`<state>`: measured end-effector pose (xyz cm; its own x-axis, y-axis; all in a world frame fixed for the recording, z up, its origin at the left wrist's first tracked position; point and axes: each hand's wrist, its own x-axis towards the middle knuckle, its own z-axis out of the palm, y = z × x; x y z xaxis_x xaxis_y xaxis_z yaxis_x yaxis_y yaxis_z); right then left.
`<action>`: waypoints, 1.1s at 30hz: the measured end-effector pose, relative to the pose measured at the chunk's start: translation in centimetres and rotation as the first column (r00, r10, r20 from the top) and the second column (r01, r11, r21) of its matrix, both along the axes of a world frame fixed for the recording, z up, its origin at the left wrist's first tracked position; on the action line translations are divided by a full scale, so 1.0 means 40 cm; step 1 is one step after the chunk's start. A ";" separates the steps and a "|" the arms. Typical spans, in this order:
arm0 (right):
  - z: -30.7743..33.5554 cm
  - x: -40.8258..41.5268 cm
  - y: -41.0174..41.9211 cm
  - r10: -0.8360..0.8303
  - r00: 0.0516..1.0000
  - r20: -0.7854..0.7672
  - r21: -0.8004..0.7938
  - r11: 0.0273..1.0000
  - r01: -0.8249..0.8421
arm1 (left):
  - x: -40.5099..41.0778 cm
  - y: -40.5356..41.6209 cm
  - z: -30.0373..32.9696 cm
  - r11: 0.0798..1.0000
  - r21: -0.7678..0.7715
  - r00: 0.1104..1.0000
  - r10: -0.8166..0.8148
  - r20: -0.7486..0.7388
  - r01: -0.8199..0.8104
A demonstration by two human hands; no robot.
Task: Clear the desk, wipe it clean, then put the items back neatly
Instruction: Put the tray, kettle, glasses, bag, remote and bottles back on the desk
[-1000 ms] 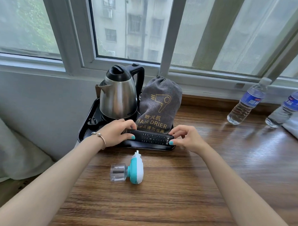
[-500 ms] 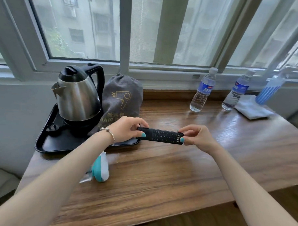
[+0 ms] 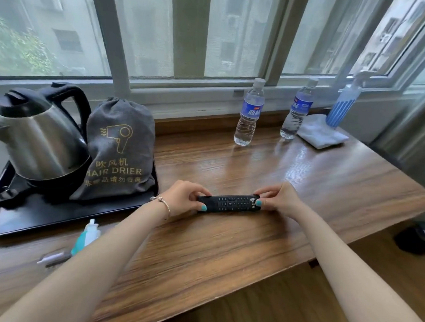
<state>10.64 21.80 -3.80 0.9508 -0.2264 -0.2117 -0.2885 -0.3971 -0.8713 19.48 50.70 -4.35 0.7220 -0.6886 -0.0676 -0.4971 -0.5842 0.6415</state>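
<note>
Remote (image 3: pixel 229 203) now off the tray (image 3: pixel 60 213), shifted right onto open tabletop (image 3: pixel 302 178). Left hand (image 3: pixel 183 198) and right hand (image 3: pixel 281 199) pinch its ends. Risk: placed askew if one end releases first.

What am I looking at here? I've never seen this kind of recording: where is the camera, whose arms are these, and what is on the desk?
No machine: a person wears a camera on the head, looking down at their own arms. The left hand and right hand each pinch one end of a black remote control over the wooden desk. At left, a black tray carries a kettle and a grey hair drier bag. By the window stand two water bottles, with a spray bottle and a white cloth.
</note>
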 end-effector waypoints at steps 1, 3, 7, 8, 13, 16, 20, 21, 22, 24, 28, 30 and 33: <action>-0.007 0.001 -0.007 0.009 1.000 -0.002 -0.026 1.000 -0.009 | 0.001 -0.005 -0.006 1.000 -0.005 1.000 0.008 0.009 -0.008; -0.016 0.004 -0.016 0.016 1.000 -0.009 -0.057 0.998 -0.016 | 0.005 -0.011 -0.014 1.000 -0.006 0.999 0.002 0.037 -0.001; -0.019 0.020 -0.025 0.031 0.999 -0.028 -0.065 0.997 -0.033 | 0.017 -0.017 -0.021 1.000 0.002 0.998 -0.019 0.057 0.019; -0.018 0.025 -0.029 0.043 0.999 -0.028 -0.070 0.997 -0.045 | 0.020 -0.017 -0.021 1.000 0.006 0.998 -0.024 0.057 0.023; -0.022 0.053 -0.048 0.138 0.989 -0.047 -0.101 0.985 -0.142 | 0.041 -0.021 -0.022 0.997 0.052 0.997 -0.052 0.050 0.050; -0.014 0.072 -0.059 0.192 0.979 -0.065 -0.129 0.971 -0.199 | 0.060 -0.029 -0.018 0.995 0.071 0.997 -0.067 0.047 0.063; 0.017 0.105 -0.082 0.238 0.971 -0.035 -0.167 0.956 -0.241 | 0.089 -0.056 0.005 0.999 0.026 0.997 -0.025 0.078 0.023; 0.024 0.116 -0.089 0.243 0.970 -0.015 -0.168 0.956 -0.242 | 0.098 -0.067 0.011 1.000 0.018 0.995 -0.016 0.100 0.014; 0.033 0.128 -0.095 0.247 0.969 0.001 -0.169 0.955 -0.243 | 0.109 -0.077 0.017 1.000 0.015 0.992 -0.013 0.124 0.011; 0.047 0.153 -0.108 0.252 0.968 0.019 -0.172 0.954 -0.245 | 0.131 -0.098 0.028 1.000 0.025 0.987 -0.007 0.159 0.003; 0.071 0.212 -0.132 0.232 0.972 0.039 -0.174 0.959 -0.222 | 0.170 -0.139 0.050 1.000 0.010 0.974 0.013 0.224 -0.015; 0.083 0.245 -0.140 0.225 0.973 0.053 -0.187 0.959 -0.212 | 0.187 -0.163 0.061 0.999 -0.010 0.971 0.040 0.237 -0.039; 0.107 0.297 -0.151 0.220 0.969 0.113 -0.260 0.948 -0.185 | 0.211 -0.198 0.072 0.993 -0.074 0.945 0.115 0.305 -0.097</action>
<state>22.51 15.74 0.46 0.9978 -0.0542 -0.0373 -0.0634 -0.6410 -0.7649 27.91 42.78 -1.47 0.7701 -0.6033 0.2071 -0.6133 -0.6111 0.5005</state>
